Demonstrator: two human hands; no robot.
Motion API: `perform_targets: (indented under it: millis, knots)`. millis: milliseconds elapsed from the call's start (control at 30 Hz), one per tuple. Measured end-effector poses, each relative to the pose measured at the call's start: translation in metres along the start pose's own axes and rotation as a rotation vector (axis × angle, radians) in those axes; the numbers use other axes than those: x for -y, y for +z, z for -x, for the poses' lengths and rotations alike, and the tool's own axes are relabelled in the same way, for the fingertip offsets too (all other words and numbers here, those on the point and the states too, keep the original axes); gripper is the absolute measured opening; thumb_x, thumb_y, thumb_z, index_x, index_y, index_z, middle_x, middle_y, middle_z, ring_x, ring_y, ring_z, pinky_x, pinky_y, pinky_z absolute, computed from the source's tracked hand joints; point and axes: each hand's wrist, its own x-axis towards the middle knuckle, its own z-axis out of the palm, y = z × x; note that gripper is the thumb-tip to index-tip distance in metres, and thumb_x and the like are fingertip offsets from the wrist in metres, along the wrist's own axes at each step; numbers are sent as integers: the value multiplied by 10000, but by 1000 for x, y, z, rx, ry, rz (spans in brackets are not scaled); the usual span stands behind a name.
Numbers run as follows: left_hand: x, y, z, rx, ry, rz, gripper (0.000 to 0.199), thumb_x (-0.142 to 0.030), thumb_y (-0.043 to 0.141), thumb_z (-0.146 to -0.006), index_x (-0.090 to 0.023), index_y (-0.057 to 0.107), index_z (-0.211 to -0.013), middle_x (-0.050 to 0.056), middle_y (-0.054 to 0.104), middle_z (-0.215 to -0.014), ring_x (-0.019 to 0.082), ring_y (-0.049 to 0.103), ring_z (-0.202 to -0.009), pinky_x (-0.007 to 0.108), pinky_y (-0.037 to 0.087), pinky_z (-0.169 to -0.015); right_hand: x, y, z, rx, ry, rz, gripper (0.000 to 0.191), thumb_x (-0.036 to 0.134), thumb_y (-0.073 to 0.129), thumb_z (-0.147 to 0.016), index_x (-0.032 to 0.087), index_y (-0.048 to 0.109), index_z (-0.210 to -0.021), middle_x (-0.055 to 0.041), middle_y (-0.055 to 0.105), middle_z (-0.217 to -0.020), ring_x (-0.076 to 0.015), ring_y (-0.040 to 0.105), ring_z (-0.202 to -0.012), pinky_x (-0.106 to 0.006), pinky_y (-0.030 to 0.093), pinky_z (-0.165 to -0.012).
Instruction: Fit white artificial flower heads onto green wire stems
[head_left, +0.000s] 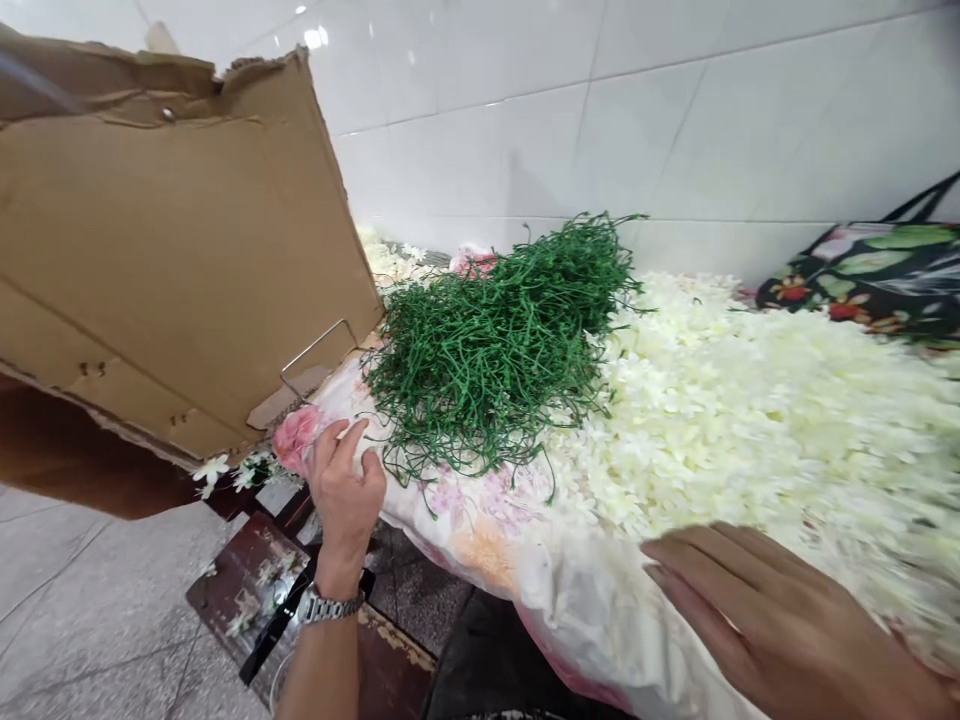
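Note:
My left hand [346,492], a metal watch on its wrist, hovers at the cloth's near left edge. Its fingers are loosely bent and apart, and nothing shows between them. Just beyond it is a pink artificial flower [297,438]. A tangled heap of green plastic stems [499,345] lies on the floral cloth [487,545], some loose stem ends close to my left fingers. My right hand [780,610] is stretched out flat, palm down, over the near edge of a broad pile of pale cream artificial petals [750,400]. It looks slightly blurred, and its palm is hidden.
A large cardboard panel [172,240] stands at the left, with a bent metal wire [319,345] beside it. Behind runs a white tiled wall [480,120]. A dark floral bag [870,275] rests at the right back. Below left is a worn wooden stool [247,600] with scattered blossoms.

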Motion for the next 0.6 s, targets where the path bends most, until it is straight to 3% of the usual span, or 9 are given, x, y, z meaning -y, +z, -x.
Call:
perform_targets:
  millis: [100, 167, 233, 300, 400, 600]
  knots:
    - [-20, -6, 3, -97, 143, -45, 268, -93, 490, -769, -119, 678, -958, 156, 637, -993, 291, 576, -959, 446, 418, -860, 5, 9, -42, 162, 26, 17, 308, 66, 395, -875, 177, 619, -696, -41, 568, -652, -177, 516, -648, -320, 354, -652]
    - [-40, -8, 4, -9, 288, 48, 263, -83, 498, -777, -135, 670, -969, 139, 645, -970, 266, 579, -916, 410, 426, -813, 7, 18, -68, 278, 57, 67, 272, 44, 455, -827, 166, 594, -627, -42, 566, -641, -172, 508, -638, -305, 326, -622]
    - [-62, -7, 5, 170, 452, 141, 294, -80, 497, -778, -159, 652, -1016, 123, 645, -997, 255, 565, -933, 392, 415, -799, 8, 30, -88, 439, 137, 116, 208, 49, 501, -804, 151, 629, -676, -69, 619, -720, -196, 554, -733, -304, 330, -652]
    - [-80, -3, 4, 323, 587, 190, 334, -78, 495, -766, -177, 640, -1051, 119, 633, -1071, 264, 539, -994, 406, 394, -824, 8, 41, -101, 478, 185, 144, 180, 73, 518, -802, 135, 656, -704, -96, 650, -758, -218, 581, -779, -313, 336, -672]
    - [-95, 7, 3, 474, 677, 147, 398, -56, 493, -757, -177, 609, -1118, 119, 602, -1168, 269, 511, -1053, 430, 365, -863, 7, 55, -110, 487, 231, 171, 174, 117, 541, -794, 125, 673, -680, -120, 675, -740, -236, 610, -766, -321, 348, -665]
    - [-94, 18, 8, 517, 662, 92, 367, -76, 491, -793, -188, 607, -1123, 110, 601, -1186, 273, 500, -1082, 454, 343, -891, 8, 60, -112, 435, 344, 185, 173, 112, 526, -773, 132, 670, -679, -119, 693, -727, -226, 635, -704, -308, 364, -635]
